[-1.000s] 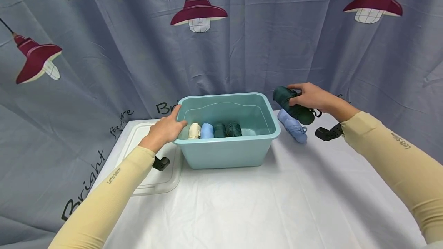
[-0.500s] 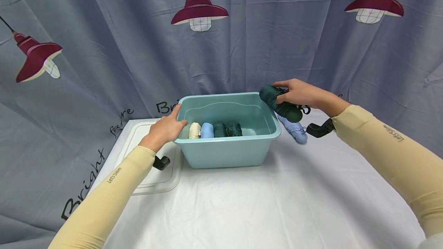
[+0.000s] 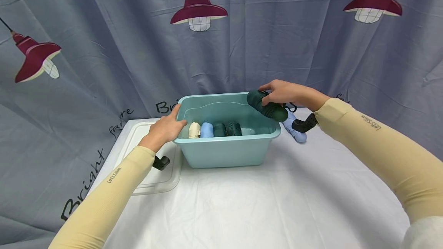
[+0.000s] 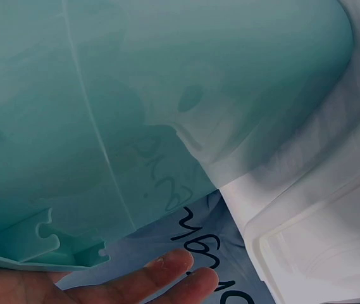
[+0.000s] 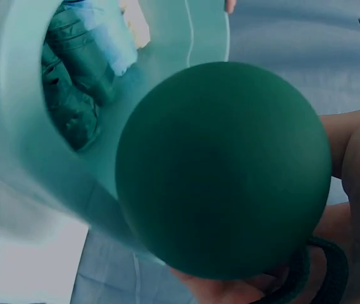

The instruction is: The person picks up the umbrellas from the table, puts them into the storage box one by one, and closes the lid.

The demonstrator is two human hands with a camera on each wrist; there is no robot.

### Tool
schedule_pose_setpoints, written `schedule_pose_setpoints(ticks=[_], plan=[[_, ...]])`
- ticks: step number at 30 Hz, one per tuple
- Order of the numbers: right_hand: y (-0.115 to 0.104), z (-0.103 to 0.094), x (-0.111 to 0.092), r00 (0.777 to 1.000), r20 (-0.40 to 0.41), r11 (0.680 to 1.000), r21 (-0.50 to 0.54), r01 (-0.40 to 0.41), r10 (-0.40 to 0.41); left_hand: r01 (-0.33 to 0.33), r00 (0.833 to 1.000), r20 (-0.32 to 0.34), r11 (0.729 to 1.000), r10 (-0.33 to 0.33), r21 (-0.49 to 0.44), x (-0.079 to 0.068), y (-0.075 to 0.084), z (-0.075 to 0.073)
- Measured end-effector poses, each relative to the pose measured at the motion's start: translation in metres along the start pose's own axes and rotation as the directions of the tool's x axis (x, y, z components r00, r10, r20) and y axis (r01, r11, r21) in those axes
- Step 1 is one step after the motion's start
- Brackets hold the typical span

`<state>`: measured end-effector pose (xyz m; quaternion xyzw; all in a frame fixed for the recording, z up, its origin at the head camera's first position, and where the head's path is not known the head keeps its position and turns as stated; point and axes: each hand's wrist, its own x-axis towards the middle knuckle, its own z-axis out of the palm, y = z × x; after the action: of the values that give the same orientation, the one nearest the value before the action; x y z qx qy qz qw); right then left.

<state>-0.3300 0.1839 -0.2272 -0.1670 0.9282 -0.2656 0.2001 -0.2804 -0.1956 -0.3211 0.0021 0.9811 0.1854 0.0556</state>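
My right hand point(image 3: 285, 93) grips a dark green folding umbrella point(image 3: 271, 110) above the right end of a teal plastic box point(image 3: 221, 153). In the right wrist view, the umbrella's round handle end point(image 5: 224, 171) faces the camera, with a strap loop beside it. My left hand point(image 3: 164, 128) rests at the box's left rim, fingers fairly straight along the outside. Rolled umbrellas lie in a row inside: a cream one point(image 3: 194, 130), a light blue one point(image 3: 207, 130) and two dark green ones point(image 3: 219, 130). A light blue folding umbrella point(image 3: 295, 130) lies on the table, partly hidden by the right wrist's black mount.
A translucent white lid point(image 3: 167, 178) lies left of the box, partly under the left forearm. White cloth covers the table point(image 3: 242, 206). Behind stands a grey-blue curtain point(image 3: 270, 49) printed with red lamps and lettering.
My right hand has moved left with the dark green umbrella, from above the light blue one to over the box's right end. My left hand has stayed at the rim.
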Motion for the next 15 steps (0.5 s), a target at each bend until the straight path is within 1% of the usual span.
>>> schedule_pose_setpoints(ticks=[4, 9, 15], plan=[[-0.006, 0.004, 0.010, 0.999, 0.045, 0.999, -0.044, -0.019, 0.021, 0.003, 1.000, 0.008, 1.000, -0.003, -0.005, 0.000, 0.000, -0.001], [-0.012, 0.011, 0.024, 0.991, 0.130, 0.995, -0.093, -0.034, 0.046, 0.002, 1.000, 0.013, 1.000, -0.002, -0.013, 0.001, -0.001, -0.002], [-0.019, 0.018, 0.038, 0.981, 0.186, 0.991, -0.126, -0.036, 0.060, 0.006, 1.000, 0.012, 1.000, -0.006, -0.017, 0.002, -0.001, -0.001]])
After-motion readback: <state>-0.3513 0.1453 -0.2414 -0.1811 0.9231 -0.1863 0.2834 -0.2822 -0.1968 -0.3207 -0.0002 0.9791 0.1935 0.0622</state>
